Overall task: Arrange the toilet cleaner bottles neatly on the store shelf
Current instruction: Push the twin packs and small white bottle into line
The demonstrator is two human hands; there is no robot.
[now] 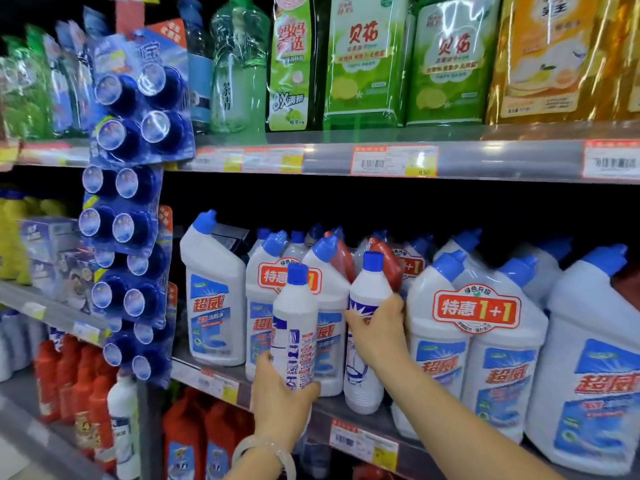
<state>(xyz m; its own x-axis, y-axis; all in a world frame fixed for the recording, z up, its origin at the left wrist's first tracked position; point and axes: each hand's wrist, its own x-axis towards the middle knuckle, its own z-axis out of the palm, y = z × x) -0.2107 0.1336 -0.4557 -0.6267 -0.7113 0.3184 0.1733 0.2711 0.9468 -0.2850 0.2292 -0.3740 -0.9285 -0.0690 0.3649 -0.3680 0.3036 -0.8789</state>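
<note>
My left hand (282, 403) grips the base of a slim white toilet cleaner bottle (294, 320) with a blue cap, held upright in front of the middle shelf. Around the middle of a second slim white bottle (369, 289), my right hand (377, 327) is wrapped; that bottle's base rests at the front edge of the middle shelf (322, 407). Behind both stand larger white angled-neck cleaner bottles (214, 296) with blue caps. Twin packs with a red "1+1" tag (476, 310) fill the shelf to the right.
Blue toilet-block blister packs (138, 109) hang in a strip at the left. Green and orange refill pouches (367, 60) line the upper shelf. Red bottles (79, 386) and one white bottle (123, 424) stand on the lower shelf. Price tags (393, 161) run along the shelf rails.
</note>
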